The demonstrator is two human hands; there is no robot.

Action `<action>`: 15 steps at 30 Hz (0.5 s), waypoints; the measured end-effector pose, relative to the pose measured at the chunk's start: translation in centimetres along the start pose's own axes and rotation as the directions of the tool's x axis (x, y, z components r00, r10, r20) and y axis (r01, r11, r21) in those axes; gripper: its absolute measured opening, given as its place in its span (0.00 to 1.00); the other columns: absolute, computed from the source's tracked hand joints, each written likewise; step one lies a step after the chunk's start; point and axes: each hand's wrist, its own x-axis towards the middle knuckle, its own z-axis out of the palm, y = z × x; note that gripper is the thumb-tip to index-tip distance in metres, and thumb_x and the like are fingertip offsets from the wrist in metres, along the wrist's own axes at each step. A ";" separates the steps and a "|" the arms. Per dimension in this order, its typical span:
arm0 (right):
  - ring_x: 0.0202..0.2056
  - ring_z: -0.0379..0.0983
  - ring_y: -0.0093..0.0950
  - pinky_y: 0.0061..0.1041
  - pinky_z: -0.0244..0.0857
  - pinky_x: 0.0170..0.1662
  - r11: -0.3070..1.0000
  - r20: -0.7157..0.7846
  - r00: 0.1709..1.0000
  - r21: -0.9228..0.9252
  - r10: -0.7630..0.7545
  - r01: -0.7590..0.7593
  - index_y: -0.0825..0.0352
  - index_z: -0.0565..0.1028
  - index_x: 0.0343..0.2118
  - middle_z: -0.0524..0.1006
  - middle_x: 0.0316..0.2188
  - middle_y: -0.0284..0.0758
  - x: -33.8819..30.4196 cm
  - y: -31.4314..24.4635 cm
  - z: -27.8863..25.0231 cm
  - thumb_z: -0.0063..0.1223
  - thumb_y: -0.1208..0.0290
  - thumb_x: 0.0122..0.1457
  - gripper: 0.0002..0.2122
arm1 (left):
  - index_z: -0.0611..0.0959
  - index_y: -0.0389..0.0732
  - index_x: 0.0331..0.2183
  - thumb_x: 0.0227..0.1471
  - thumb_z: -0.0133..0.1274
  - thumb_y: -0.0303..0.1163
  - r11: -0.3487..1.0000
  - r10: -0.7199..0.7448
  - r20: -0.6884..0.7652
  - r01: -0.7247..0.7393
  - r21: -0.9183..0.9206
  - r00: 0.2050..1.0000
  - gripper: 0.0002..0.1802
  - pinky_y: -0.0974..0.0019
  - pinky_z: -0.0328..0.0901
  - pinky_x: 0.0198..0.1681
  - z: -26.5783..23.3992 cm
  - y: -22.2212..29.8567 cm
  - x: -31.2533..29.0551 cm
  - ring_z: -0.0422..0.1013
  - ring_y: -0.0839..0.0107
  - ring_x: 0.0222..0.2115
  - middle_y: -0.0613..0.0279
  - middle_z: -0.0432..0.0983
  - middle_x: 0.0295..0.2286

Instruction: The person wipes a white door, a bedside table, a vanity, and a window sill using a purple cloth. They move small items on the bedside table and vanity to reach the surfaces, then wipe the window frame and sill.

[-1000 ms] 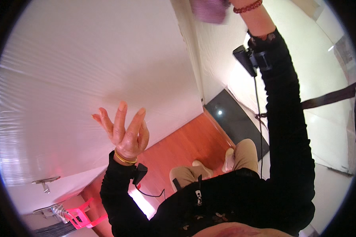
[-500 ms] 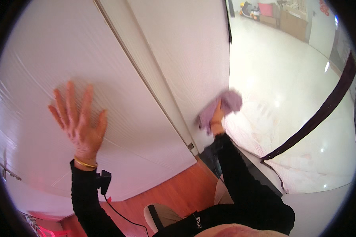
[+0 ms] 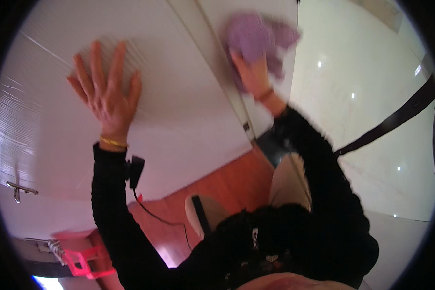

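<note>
A white door [image 3: 179,106] with faint lines across its face fills the left and middle of the view. My left hand [image 3: 107,94] lies against it with fingers spread, holding nothing. A purple cloth [image 3: 249,34] is in my right hand [image 3: 253,75], pressed to the pale door frame [image 3: 229,92] along the door's right edge. The cloth is bunched up and smeared by motion. It hides part of the frame and some of my fingers.
A metal door handle [image 3: 21,189] is at the far left. Below it stands a pink plastic stool [image 3: 84,261] on a reddish wood floor [image 3: 203,179]. A dark strap [image 3: 396,116] hangs at right before glossy pale tiles [image 3: 333,77]. A cable [image 3: 154,220] runs by my left sleeve.
My right hand has moved up along the door frame with the purple cloth. The view has shifted, and my left hand appears higher in it, still spread on the door.
</note>
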 end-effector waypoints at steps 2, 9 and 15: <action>0.44 0.66 0.43 0.39 0.56 0.49 0.929 0.022 0.945 -0.179 -0.325 0.324 0.65 0.72 0.42 0.72 0.41 0.42 6.8 -2.3 -0.3 0.52 0.64 0.52 0.15 | 0.74 0.61 0.49 0.45 0.56 0.47 0.999 0.043 -0.063 -0.045 -0.025 0.997 0.27 0.51 0.34 0.61 0.7 -0.3 -0.2 0.46 0.58 0.59 0.62 0.60 0.55; 0.46 0.63 0.49 0.36 0.58 0.50 0.934 -0.169 0.943 0.171 -0.286 0.314 0.72 0.69 0.42 0.71 0.41 0.50 9.8 -7.5 3.1 0.53 0.70 0.49 0.17 | 0.76 0.63 0.47 0.44 0.53 0.55 0.994 0.079 -0.145 -0.089 -0.068 0.986 0.25 0.38 0.35 0.58 1.3 -0.9 -0.2 0.52 0.56 0.57 0.64 0.64 0.53; 0.41 0.69 0.38 0.32 0.63 0.43 0.998 -0.024 0.999 -0.048 0.027 -0.028 0.65 0.71 0.41 0.73 0.38 0.40 -10.4 0.6 3.4 0.54 0.65 0.52 0.15 | 0.77 0.55 0.46 0.45 0.57 0.46 0.955 0.291 -0.077 -0.285 0.079 0.953 0.23 0.52 0.48 0.55 0.8 -3.3 -0.2 0.61 0.62 0.50 0.60 0.70 0.47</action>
